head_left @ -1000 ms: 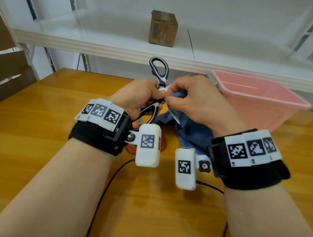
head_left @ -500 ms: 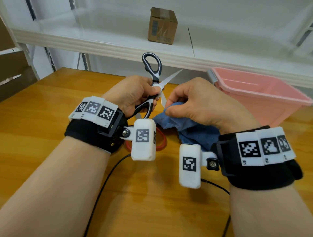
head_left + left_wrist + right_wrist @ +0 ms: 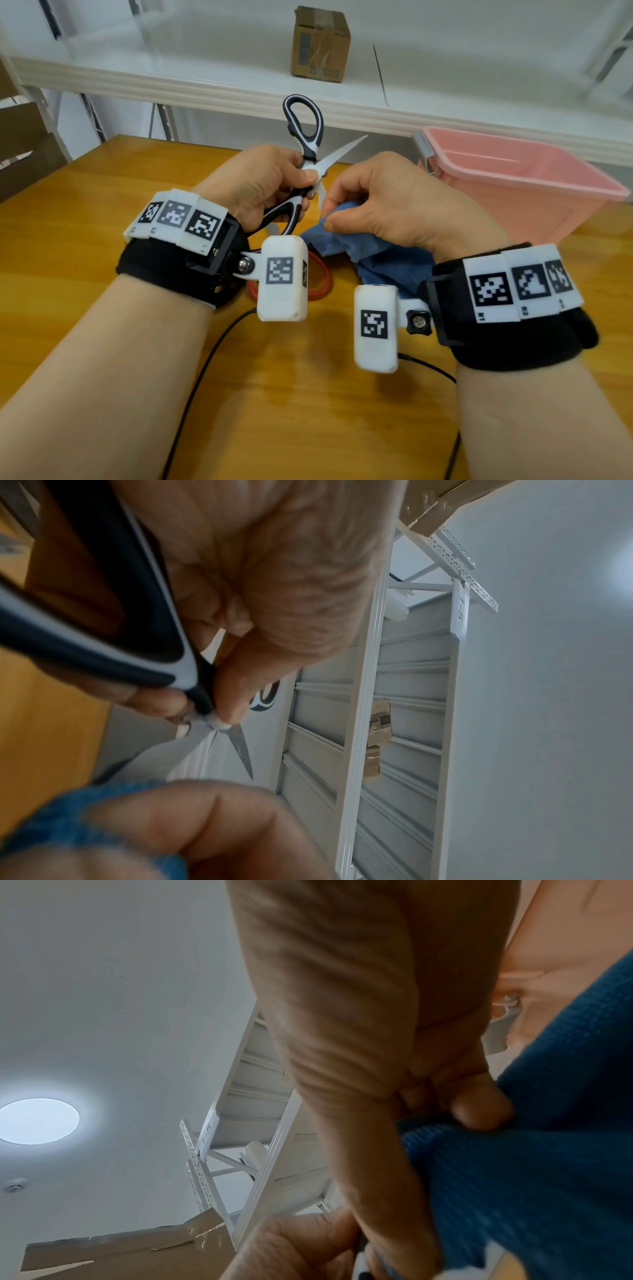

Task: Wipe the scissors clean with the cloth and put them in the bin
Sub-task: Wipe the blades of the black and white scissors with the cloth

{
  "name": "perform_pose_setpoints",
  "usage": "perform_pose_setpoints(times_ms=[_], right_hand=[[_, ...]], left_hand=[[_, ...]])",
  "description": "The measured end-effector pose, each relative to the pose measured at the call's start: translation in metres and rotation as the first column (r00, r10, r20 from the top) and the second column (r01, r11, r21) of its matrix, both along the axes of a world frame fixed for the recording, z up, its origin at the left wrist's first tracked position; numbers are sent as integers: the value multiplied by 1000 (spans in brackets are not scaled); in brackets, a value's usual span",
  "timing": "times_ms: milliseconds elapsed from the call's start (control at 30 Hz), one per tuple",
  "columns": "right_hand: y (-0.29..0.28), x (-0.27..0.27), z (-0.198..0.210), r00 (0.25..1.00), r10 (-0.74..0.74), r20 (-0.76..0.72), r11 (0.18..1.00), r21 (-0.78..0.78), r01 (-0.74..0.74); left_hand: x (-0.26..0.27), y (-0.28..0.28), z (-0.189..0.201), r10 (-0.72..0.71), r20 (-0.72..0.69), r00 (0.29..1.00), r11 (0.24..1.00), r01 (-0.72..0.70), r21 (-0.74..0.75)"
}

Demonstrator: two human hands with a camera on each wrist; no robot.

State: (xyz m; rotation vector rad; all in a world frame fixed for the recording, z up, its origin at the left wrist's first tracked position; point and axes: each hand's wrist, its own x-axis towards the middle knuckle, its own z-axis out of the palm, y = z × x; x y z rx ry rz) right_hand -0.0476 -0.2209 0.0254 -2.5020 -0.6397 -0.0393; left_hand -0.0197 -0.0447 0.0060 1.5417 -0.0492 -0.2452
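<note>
Black-and-white scissors (image 3: 305,137) are held up over the table, blades spread apart, one blade pointing up to the right. My left hand (image 3: 270,185) grips them at the pivot and lower handle; the left wrist view shows the scissors (image 3: 219,737) pinched between thumb and finger. My right hand (image 3: 376,209) pinches a blue cloth (image 3: 370,253) just below the pivot, where the lower blade goes under it. In the right wrist view the cloth (image 3: 548,1150) bunches under the curled fingers. The pink bin (image 3: 520,185) stands at the right.
A red ring (image 3: 322,284) lies on the wooden table (image 3: 102,291) under my hands. A cardboard box (image 3: 320,44) stands on the white shelf (image 3: 205,85) behind. Black cables (image 3: 205,370) run across the near table.
The scissors have risen and their blades have spread apart. My right hand slid down off the upper blade with the cloth and now sits below the pivot.
</note>
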Motion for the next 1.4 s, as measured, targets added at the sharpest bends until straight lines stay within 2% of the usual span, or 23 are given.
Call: perform_pose_setpoints(times_ms=[133,233,400,533,700,833,1067,1400], right_hand=[[-4,-3,1,998,30,-64,995,-90,-35],[-17,-8,9,994,20,-109,995,-100,-31],[-33,-9,18,996,-78,-49,979,185,86],[-24,-3,14,987,-136,87,958,267,108],[-7,3,9,965,-122,233,975,210,72],[4,6,-1,958,-112,264,987,141,77],[6,8,-3,974,-115,197,991,92,99],[1,3,-2,996,-52,78,996,71,46]], left_hand=[[1,2,0,49,-3,999,999,-49,-5],[0,6,0,46,-11,999,998,-47,-39],[-2,8,5,6,30,1000,996,-3,-94],[-4,4,5,-25,33,999,995,28,-92],[-7,0,7,-67,48,997,996,70,-57],[-9,-3,9,-64,52,997,998,66,-24],[-9,-7,7,-33,-2,999,999,33,17],[-11,-9,6,28,-17,999,999,-28,20]])
